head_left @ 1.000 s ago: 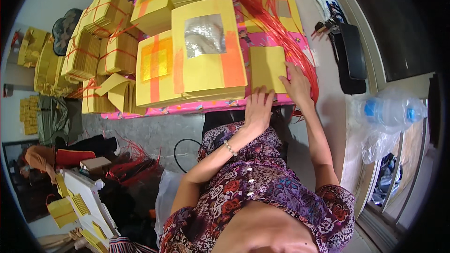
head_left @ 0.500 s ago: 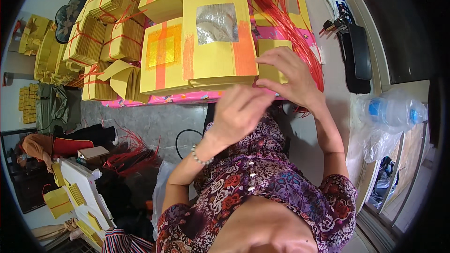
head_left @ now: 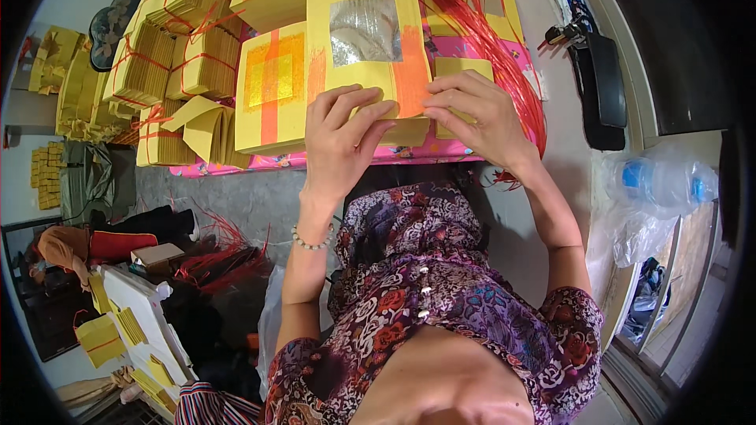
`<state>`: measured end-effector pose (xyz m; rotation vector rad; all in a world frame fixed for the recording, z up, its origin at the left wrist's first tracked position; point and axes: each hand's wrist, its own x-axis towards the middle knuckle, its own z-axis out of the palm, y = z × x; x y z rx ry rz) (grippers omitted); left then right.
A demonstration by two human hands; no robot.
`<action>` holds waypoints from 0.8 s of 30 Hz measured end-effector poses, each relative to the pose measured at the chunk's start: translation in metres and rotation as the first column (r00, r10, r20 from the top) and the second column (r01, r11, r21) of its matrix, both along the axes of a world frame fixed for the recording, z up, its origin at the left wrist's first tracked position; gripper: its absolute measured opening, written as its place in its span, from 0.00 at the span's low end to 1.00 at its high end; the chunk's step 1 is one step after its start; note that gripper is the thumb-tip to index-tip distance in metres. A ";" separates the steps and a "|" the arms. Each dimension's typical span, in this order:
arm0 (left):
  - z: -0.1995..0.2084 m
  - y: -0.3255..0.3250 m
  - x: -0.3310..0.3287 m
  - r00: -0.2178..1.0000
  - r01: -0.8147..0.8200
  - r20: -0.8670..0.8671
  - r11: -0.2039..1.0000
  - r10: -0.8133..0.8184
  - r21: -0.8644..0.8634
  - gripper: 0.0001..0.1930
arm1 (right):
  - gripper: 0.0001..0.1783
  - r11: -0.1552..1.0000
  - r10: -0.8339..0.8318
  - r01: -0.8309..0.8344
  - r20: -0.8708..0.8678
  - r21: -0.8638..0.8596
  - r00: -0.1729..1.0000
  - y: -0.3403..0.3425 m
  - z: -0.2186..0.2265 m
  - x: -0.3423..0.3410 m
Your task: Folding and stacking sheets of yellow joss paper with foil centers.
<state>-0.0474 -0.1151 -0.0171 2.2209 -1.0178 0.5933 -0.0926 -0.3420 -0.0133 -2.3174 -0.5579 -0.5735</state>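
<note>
A stack of yellow paper sheets (head_left: 370, 47) with a silver foil square and orange bands lies on a pink cloth (head_left: 441, 153) in front of me. My left hand (head_left: 340, 138) rests its fingers on the near edge of this stack, fingers spread. My right hand (head_left: 476, 114) presses on the stack's near right corner, next to a smaller yellow stack (head_left: 465, 69). To the left lies another yellow stack (head_left: 272, 86) with a gold foil square.
Bundles of yellow paper tied with red string (head_left: 185, 47) are piled at the left. Loose red strings (head_left: 480, 24) trail at the right. A black pouch with keys (head_left: 598, 86) and a plastic water bottle (head_left: 657, 181) sit at the far right. More bundles and boxes (head_left: 126, 323) lie on the floor.
My left hand has come up from below the table edge onto the near edge of the silver-foil stack. My right hand stayed at the stack's right corner.
</note>
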 end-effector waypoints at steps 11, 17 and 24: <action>0.010 0.001 0.007 0.996 0.040 -0.079 0.999 -0.043 -0.034 0.10 | 0.06 0.997 -0.032 0.041 -0.123 0.071 0.992 0.002 0.012 0.012; 0.010 -0.002 0.009 0.995 0.029 -0.094 0.997 -0.035 -0.068 0.07 | 0.09 0.990 0.005 0.013 -0.123 0.142 0.992 -0.001 0.011 0.016; 0.013 -0.003 0.008 0.985 0.005 -0.173 0.996 -0.021 -0.089 0.04 | 0.11 0.997 0.024 -0.023 -0.007 0.069 1.000 -0.002 0.020 0.014</action>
